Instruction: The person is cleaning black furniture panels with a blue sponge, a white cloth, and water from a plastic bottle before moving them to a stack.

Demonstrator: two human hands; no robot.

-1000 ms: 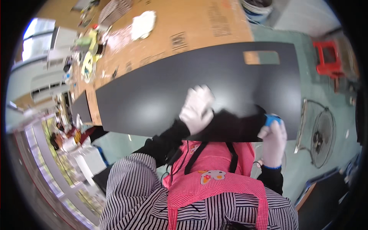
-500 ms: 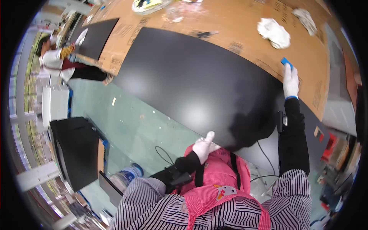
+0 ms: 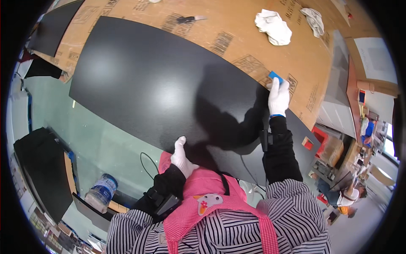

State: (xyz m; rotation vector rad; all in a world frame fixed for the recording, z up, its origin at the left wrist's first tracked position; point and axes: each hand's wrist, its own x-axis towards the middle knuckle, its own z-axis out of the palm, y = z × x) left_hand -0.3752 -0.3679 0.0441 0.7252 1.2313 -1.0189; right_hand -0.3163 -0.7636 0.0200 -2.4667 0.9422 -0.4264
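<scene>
A large matte black panel lies across the cardboard-covered table in front of me. My left hand, in a white glove, is at the panel's near edge with its thumb on top; its other fingers are mostly hidden at the edge. At the far edge, toward the right, my right hand, also gloved in white, holds a small flat blue block between thumb and fingers. The block sits right by the panel's border. Shadows of my head and arm fall over the panel's right half.
Beyond the panel, a dark-handled knife-like tool and two crumpled white cloths lie on the cardboard. Another black panel is at far left. A clear, blue-labelled tub stands at lower left. A person is at far right.
My view has swung to the right, so the panel and both hands appear farther left. The blue block is still in my right hand, and my left hand remains at the near edge.
</scene>
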